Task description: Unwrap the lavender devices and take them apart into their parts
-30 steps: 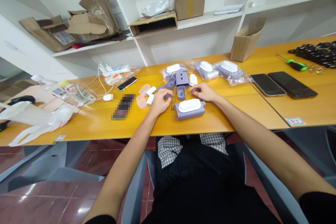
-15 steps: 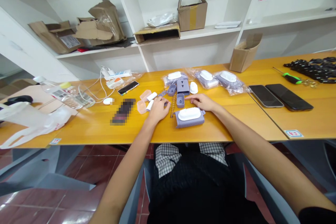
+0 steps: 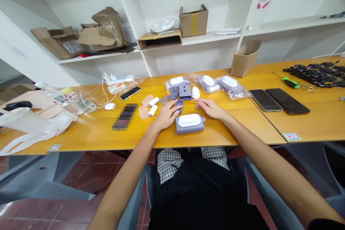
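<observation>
My left hand [image 3: 167, 115] lies low over the table with its fingers stretched out, covering most of a coiled spring. Its fingertips reach the left edge of a small purple plastic cup [image 3: 181, 103]; whether they press on it I cannot tell. My right hand [image 3: 211, 108] rests on the tabletop, index finger extended, holding nothing. Between the hands and nearer to me lies a purple housing with a white bristly oval top [image 3: 190, 120]. Behind are a purple block with slots [image 3: 185, 92], a second purple cup [image 3: 174, 94] and a white oval cap [image 3: 195, 92].
White cylinders [image 3: 153, 110] and translucent orange pieces [image 3: 143, 111] lie left of my left hand. Bagged purple units [image 3: 207, 83] line the back. Two dark phones [image 3: 287, 101] and a green screwdriver [image 3: 291, 82] are at right. Cables, bottles and a plastic bag [image 3: 40, 124] occupy the left.
My left hand has moved right, from beside the white cylinders and spring to the small purple cup, its fingers now stretched out. My right hand stays nearly in place. The view has shifted slightly.
</observation>
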### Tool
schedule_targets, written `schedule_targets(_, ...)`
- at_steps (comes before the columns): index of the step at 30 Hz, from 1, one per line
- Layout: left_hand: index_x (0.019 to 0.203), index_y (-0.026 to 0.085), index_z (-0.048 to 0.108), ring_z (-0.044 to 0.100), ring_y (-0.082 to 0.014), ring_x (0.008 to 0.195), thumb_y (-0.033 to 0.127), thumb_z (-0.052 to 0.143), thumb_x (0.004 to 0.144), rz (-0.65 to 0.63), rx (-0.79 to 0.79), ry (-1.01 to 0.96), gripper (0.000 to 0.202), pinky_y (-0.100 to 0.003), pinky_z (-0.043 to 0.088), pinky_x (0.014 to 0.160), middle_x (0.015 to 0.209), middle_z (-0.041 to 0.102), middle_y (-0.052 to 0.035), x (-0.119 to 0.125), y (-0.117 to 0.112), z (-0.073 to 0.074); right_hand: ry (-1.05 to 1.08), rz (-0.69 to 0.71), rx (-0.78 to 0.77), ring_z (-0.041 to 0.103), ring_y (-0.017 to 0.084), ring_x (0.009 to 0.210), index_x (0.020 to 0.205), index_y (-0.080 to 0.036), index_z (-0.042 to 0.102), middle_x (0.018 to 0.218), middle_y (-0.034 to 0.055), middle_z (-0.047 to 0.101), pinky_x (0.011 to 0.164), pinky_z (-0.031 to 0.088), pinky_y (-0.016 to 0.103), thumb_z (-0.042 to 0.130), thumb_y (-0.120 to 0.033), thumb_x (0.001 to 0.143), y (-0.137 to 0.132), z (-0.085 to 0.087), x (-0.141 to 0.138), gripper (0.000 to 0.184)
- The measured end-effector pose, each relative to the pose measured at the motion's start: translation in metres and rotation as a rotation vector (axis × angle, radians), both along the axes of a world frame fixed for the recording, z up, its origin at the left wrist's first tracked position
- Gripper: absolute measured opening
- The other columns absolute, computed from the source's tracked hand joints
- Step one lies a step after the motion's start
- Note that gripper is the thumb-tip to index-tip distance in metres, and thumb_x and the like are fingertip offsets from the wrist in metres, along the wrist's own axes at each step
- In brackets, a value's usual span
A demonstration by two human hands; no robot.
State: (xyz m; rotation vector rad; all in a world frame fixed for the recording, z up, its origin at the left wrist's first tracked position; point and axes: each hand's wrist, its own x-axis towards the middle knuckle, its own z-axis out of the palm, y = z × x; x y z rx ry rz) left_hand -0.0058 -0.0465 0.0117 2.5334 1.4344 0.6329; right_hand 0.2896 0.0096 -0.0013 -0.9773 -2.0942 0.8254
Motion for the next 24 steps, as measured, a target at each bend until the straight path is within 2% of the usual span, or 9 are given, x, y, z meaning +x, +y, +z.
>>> schedule_targets(3, 0.151, 0.026, 0.06, 0.037, -0.03, 0.161, 0.04, 0.037, 0.113, 0.019, 0.005, 0.01, 0.048, -0.056, 0.032, 0.132, 0.173, 0.04, -0.009, -0.001, 0.006, -0.004, -0.045, -0.004, 0.09, 0.067, 0.031, 0.126, 0.141, -0.024, 0.069, 0.133, 0.0124, 0.075, 0.115, 0.046, 0.053, 0.032, -0.049, 0.112, -0.031, 0.005, 0.011, 0.053)
schedule_targets(5, 0.151, 0.025, 0.06, 0.038, -0.0298, 0.16, 0.039, 0.039, 0.112, 0.01, 0.037, 0.017, 0.047, -0.056, 0.033, 0.132, 0.172, 0.041, -0.0099, -0.003, 0.013, -0.006, -0.148, 0.041, 0.133, 0.057, 0.034, 0.141, 0.154, -0.029, 0.057, 0.152, 0.0116, 0.064, 0.122, 0.037, 0.06, 0.045, -0.057, 0.108, -0.051, 0.008, 0.014, 0.055)
schedule_targets(6, 0.151, 0.025, 0.06, 0.039, -0.03, 0.159, 0.039, 0.042, 0.111, 0.002, 0.054, 0.025, 0.046, -0.056, 0.033, 0.132, 0.171, 0.042, -0.0101, -0.004, 0.017, -0.006, -0.196, 0.052, 0.148, 0.054, 0.036, 0.144, 0.157, -0.031, 0.053, 0.156, 0.0123, 0.06, 0.122, 0.036, 0.062, 0.057, -0.061, 0.101, -0.059, 0.01, 0.014, 0.064)
schedule_targets(9, 0.15, 0.026, 0.061, 0.041, -0.032, 0.158, 0.041, 0.049, 0.108, -0.01, 0.092, 0.061, 0.046, -0.058, 0.034, 0.131, 0.169, 0.045, -0.0111, -0.008, 0.027, -0.006, -0.301, 0.077, 0.181, 0.056, 0.038, 0.139, 0.151, -0.029, 0.059, 0.149, 0.0136, 0.065, 0.117, 0.039, 0.061, 0.076, -0.062, 0.089, -0.07, 0.011, 0.011, 0.073)
schedule_targets(12, 0.149, 0.026, 0.062, 0.041, -0.0331, 0.158, 0.039, 0.05, 0.108, 0.01, 0.125, 0.1, 0.044, -0.059, 0.035, 0.129, 0.168, 0.046, -0.0114, -0.01, 0.028, -0.002, -0.319, 0.025, 0.189, 0.061, 0.036, 0.134, 0.145, -0.026, 0.064, 0.143, 0.0135, 0.069, 0.115, 0.042, 0.057, 0.076, -0.058, 0.09, -0.066, 0.009, 0.012, 0.065)
schedule_targets(15, 0.144, 0.023, 0.065, 0.04, -0.0348, 0.158, 0.033, 0.051, 0.107, 0.053, 0.18, 0.121, 0.04, -0.061, 0.035, 0.129, 0.167, 0.048, -0.0125, -0.01, 0.015, 0.005, -0.327, -0.049, 0.181, 0.057, 0.036, 0.141, 0.149, -0.027, 0.06, 0.151, 0.0123, 0.066, 0.119, 0.041, 0.058, 0.072, -0.06, 0.092, -0.059, 0.004, 0.02, 0.067)
schedule_targets(18, 0.138, 0.021, 0.067, 0.046, -0.0343, 0.153, 0.032, 0.053, 0.107, 0.109, 0.247, 0.066, 0.036, -0.06, 0.038, 0.128, 0.162, 0.053, -0.0135, -0.005, -0.01, 0.009, -0.368, -0.1, 0.167, 0.049, 0.036, 0.152, 0.164, -0.025, 0.045, 0.165, 0.0132, 0.053, 0.125, 0.039, 0.056, 0.064, -0.063, 0.096, -0.059, 0.0, 0.035, 0.08)
schedule_targets(21, 0.131, 0.019, 0.069, 0.062, -0.0301, 0.137, 0.026, 0.053, 0.105, 0.17, 0.258, -0.034, 0.031, -0.054, 0.05, 0.121, 0.146, 0.066, -0.0144, 0.005, -0.037, 0.005, -0.487, -0.135, 0.173, 0.037, 0.036, 0.161, 0.173, -0.015, 0.024, 0.175, 0.0181, 0.035, 0.13, 0.032, 0.055, 0.058, -0.069, 0.097, -0.068, -0.005, 0.048, 0.1)
schedule_targets(24, 0.128, 0.018, 0.07, 0.066, -0.0278, 0.133, 0.023, 0.052, 0.104, 0.106, 0.178, -0.028, 0.03, -0.049, 0.052, 0.119, 0.141, 0.069, -0.0138, 0.019, -0.055, -0.005, -0.645, -0.194, 0.197, 0.029, 0.038, 0.164, 0.173, -0.01, 0.023, 0.176, 0.0199, 0.03, 0.134, 0.021, 0.06, 0.045, -0.073, 0.101, -0.079, -0.011, 0.055, 0.098)
